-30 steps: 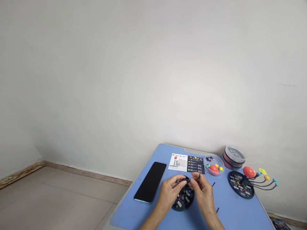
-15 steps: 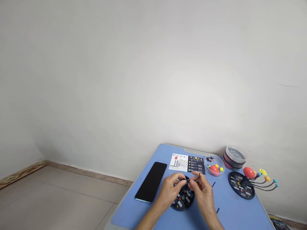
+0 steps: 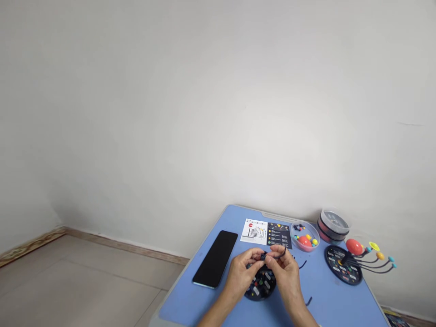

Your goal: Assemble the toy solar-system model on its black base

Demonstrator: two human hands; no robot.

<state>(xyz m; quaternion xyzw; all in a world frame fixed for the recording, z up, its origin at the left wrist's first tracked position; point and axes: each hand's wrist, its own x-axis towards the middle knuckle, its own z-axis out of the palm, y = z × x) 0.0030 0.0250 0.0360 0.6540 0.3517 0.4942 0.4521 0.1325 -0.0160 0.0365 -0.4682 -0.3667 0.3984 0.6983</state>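
Observation:
My left hand (image 3: 239, 273) is closed in a pinch around a small dark ring-like end (image 3: 263, 256) at the fingertips. My right hand (image 3: 285, 271) grips a thin black curved rod (image 3: 283, 252), whose bent tip sticks up past the fingers. The fingertips of both hands meet, so the join between ring end and rod is partly hidden. Beneath the hands lies a round black base (image 3: 260, 288) printed with coloured planets and pale labels. Two more black rods, one a curved rod (image 3: 303, 264) and one a short visible rod end (image 3: 309, 301), lie on the table right of my right hand.
On the blue table (image 3: 184, 302) are a black phone (image 3: 215, 259), an instruction sheet (image 3: 255, 231), a clear dish (image 3: 319, 232) of coloured balls and stacked round containers (image 3: 333, 225). An assembled solar system model (image 3: 354, 246) stands at the right, its arms reaching past the table edge.
Both hands have tilted slightly and drawn closer together at the fingertips. The small dark ring-like end now shows between them. The rod remains in my right hand.

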